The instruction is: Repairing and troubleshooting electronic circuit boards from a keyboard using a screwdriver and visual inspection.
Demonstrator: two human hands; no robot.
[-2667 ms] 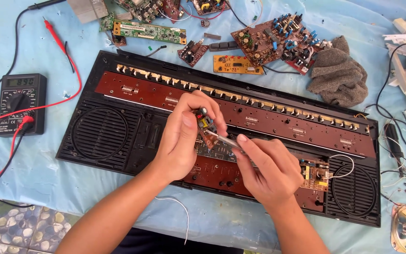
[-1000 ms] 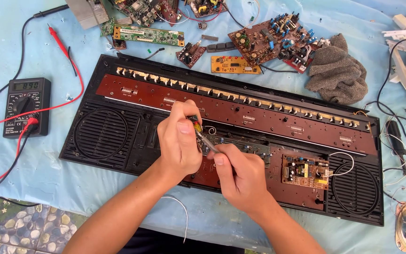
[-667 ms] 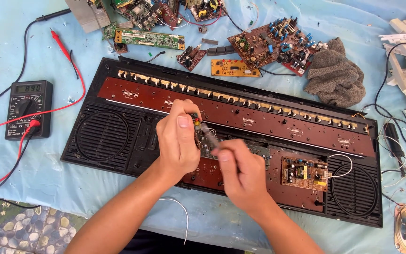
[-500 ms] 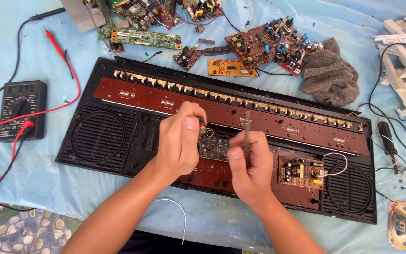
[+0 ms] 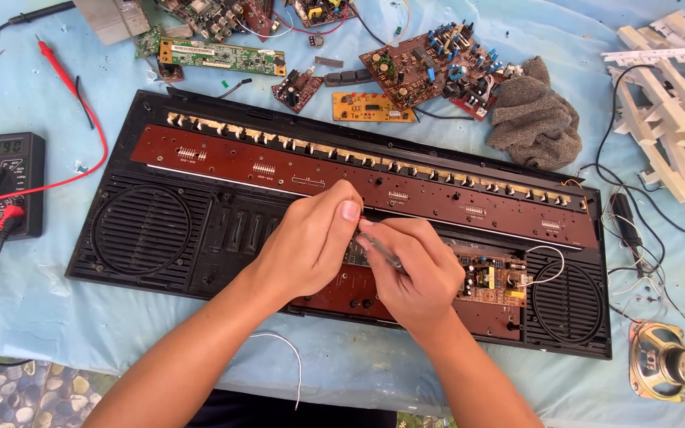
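Head view, places given from the opened keyboard case (image 5: 160,238).

- Left hand (image 5: 311,242): over the case's middle, fingers curled shut, thumb pressed toward the right hand; what it pinches is hidden.
- Right hand (image 5: 415,273): just right of the left hand and touching it, closed on a slim metal tool (image 5: 382,252), tip hidden under the left thumb.
- Small circuit board (image 5: 356,255): under both hands, mostly covered. Judged light, stiff and brittle; hold it by the bare edges, not the components.
- Long brown key-contact board (image 5: 279,170): along the case's upper half.
- Power board (image 5: 491,276): right of your hands.
- Multimeter (image 5: 0,186): left of the case.
- Grey cloth (image 5: 534,119): above its right end.
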